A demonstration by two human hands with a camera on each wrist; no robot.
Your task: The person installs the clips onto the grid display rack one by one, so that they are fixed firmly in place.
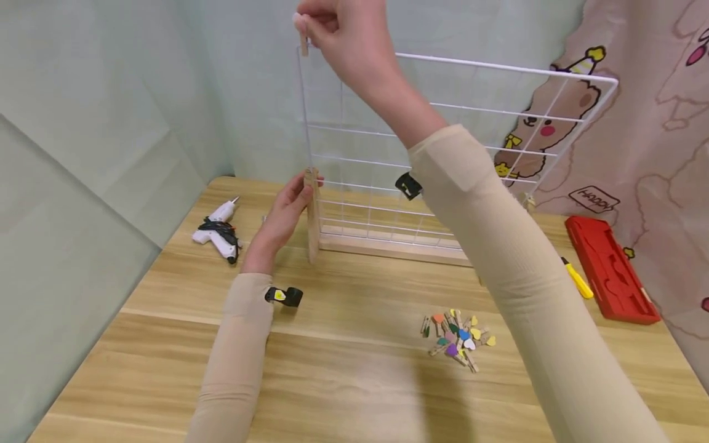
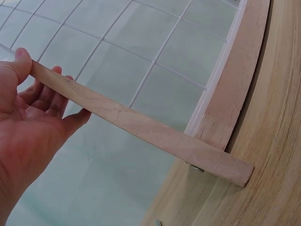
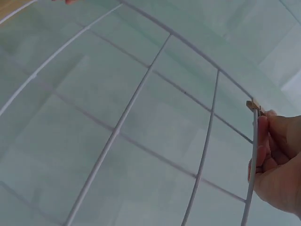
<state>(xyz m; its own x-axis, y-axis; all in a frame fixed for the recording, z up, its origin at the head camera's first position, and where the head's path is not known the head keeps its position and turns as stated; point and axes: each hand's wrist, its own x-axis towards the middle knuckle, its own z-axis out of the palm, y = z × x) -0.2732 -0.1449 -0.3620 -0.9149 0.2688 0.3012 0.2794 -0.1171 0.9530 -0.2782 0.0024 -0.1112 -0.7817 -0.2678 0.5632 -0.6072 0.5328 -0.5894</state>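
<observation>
At the top left corner of the grid [image 3: 115, 132], the right hand [image 1: 357, 43] is pinching a peg [image 1: 304, 47]; the left hand [image 1: 284, 212] is gripping the grid's left post [image 1: 312, 227].

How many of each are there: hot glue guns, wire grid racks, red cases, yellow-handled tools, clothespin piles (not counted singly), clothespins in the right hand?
Hot glue gun: 1
Wire grid rack: 1
Red case: 1
Yellow-handled tool: 1
Clothespin pile: 1
Clothespin in the right hand: 1
Total: 6
</observation>
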